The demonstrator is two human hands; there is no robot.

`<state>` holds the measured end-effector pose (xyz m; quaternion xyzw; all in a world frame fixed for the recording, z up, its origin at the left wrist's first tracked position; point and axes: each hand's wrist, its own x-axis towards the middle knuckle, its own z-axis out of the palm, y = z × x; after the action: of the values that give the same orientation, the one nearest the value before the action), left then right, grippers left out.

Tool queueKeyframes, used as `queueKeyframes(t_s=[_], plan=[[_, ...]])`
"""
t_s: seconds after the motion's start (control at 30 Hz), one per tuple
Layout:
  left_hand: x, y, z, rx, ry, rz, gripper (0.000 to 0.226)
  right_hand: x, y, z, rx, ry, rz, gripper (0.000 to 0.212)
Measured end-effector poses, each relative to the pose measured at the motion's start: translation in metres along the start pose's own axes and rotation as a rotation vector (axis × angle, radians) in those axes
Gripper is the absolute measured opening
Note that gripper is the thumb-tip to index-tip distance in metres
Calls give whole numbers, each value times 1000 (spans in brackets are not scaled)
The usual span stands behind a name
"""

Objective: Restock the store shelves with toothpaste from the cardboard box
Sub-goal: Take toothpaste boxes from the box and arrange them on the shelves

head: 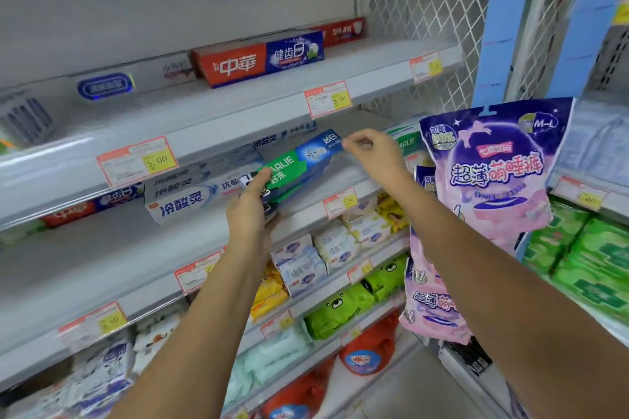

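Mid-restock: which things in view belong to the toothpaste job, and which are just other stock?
Job: green-and-blue toothpaste box, gripped by the left hand and pinched by the right hand; white toothpaste boxes beside it; red-and-blue toothpaste box on the shelf above.
Bystanders: purple hanging pack; white-and-blue packs below; green bear-face packs.

A purple and pink pack (493, 160) hangs at the right, and a second such pack (432, 303) hangs below it. Left of them lie white-blue soap packs (299, 262), yellow packs (269, 296) and light green packs (343, 313). A white wire mesh (418, 10) stands behind, at the top.
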<state>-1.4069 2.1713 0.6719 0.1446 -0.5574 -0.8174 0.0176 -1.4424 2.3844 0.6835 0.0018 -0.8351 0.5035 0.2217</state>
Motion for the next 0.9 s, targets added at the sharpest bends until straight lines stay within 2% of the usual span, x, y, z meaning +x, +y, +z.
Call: queueKeyframes(t_s=[0.07, 0.17, 0.27, 0.4, 0.5, 0.57, 0.7, 0.8, 0.9], plan=[[6, 3, 23, -14, -33, -33, 37, -11, 25, 0, -50, 105, -12, 19], [20, 2, 56, -40, 6, -49, 45, -21, 55, 3, -190, 125, -31, 25], [34, 3, 85, -46, 91, -9, 56, -25, 72, 6, -289, 58, -105, 36], [59, 4, 109, 16, 101, 17, 46, -22, 81, -6, -275, -27, -134, 43], [75, -2, 122, 205, 140, 227, 38, -20, 83, -21, -276, -142, -153, 50], [84, -9, 127, 396, 93, 341, 47, -20, 86, -27, -300, -216, -168, 55], [111, -20, 128, 641, -57, 345, 64, -18, 92, -31, -297, -311, -195, 63], [120, -24, 129, 837, -131, 333, 54, -18, 96, -29, -306, -333, -192, 68], [125, -22, 138, 864, -254, 361, 42, -17, 100, -26, -271, -324, -184, 70]])
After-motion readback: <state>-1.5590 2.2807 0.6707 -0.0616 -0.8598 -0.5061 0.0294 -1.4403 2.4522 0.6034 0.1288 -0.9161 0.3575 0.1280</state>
